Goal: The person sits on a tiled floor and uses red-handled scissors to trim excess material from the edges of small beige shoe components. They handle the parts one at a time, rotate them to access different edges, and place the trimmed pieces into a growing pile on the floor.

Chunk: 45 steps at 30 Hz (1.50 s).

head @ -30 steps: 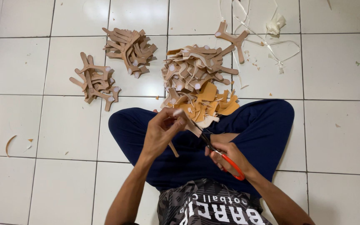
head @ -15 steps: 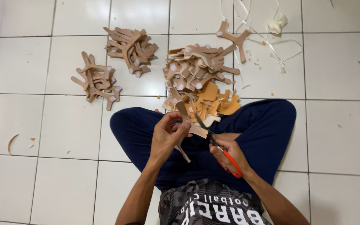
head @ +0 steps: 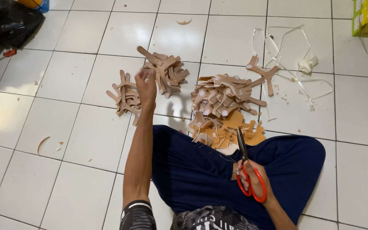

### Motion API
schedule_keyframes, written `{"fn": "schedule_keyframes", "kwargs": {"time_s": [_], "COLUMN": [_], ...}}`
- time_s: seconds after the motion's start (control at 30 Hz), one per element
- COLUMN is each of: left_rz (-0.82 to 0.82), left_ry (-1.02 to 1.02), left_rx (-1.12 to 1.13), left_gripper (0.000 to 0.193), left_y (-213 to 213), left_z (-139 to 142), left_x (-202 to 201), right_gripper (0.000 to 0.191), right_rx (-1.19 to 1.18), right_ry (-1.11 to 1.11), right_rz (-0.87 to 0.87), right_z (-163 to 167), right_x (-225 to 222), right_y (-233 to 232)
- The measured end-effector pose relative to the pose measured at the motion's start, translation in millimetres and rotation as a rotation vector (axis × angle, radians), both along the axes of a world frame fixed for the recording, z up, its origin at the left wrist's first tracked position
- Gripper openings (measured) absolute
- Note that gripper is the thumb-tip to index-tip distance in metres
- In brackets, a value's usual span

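The person sits cross-legged on the white tiled floor (head: 30, 179) in dark blue trousers (head: 192, 170). The left hand (head: 145, 85) is stretched out toward eleven o'clock, fingers curled together over two small heaps of tan Y-shaped leather cut-outs, one (head: 126, 96) just left of it, the other (head: 167, 72) just right; I cannot tell whether it pinches a piece. The right hand (head: 254, 181) rests by the knee, fingers through the loops of orange-handled scissors (head: 244, 166), blades together, pointing to twelve. Ahead of the blades lies a bigger heap of uncut tan and yellow pieces (head: 224, 113). At one o'clock lie white trimmings (head: 299, 72).
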<state>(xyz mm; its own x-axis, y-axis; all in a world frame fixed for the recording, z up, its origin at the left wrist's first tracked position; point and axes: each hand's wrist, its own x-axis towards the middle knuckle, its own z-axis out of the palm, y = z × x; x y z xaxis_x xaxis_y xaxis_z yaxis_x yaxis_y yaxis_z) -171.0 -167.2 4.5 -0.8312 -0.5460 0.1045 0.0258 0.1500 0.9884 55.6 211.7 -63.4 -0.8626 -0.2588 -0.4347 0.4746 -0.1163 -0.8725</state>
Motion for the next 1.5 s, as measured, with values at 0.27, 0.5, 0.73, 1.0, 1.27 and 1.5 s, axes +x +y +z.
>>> {"fn": "schedule_keyframes", "kwargs": {"time_s": [0.27, 0.5, 0.73, 1.0, 1.27, 1.5], "left_rz": [-0.267, -0.460, -0.649, -0.727, -0.857, -0.819], "left_ry": [-0.394, -0.096, -0.047, -0.246, -0.179, -0.184], "left_rx": [-0.357, -0.549, -0.659, -0.960, -1.028, -1.429], "left_gripper": [0.032, 0.024, 0.021, 0.025, 0.039, 0.055], "left_y": [22.8, 101.3, 214.5, 344.1, 405.9, 414.1], "left_z": [-88.6, -81.2, -81.9, -116.4, -135.7, -127.3], "left_x": [35.4, 3.7, -74.1, -162.0, -231.4, -252.9], "right_gripper": [0.047, 0.054, 0.058, 0.055, 0.055, 0.058], "right_rx": [-0.025, -0.055, -0.367, -0.537, -0.549, -0.465], "right_ry": [0.015, 0.030, -0.041, -0.117, -0.224, -0.198], "right_rz": [-0.087, -0.292, -0.419, -0.458, -0.469, -0.438], "right_z": [-9.2, -32.5, -69.7, -90.3, -88.3, -86.4], "right_x": [-38.6, -113.6, -148.8, -172.2, -192.2, -201.8], "right_y": [19.6, 61.4, 97.6, 118.2, 126.5, 128.9]}}
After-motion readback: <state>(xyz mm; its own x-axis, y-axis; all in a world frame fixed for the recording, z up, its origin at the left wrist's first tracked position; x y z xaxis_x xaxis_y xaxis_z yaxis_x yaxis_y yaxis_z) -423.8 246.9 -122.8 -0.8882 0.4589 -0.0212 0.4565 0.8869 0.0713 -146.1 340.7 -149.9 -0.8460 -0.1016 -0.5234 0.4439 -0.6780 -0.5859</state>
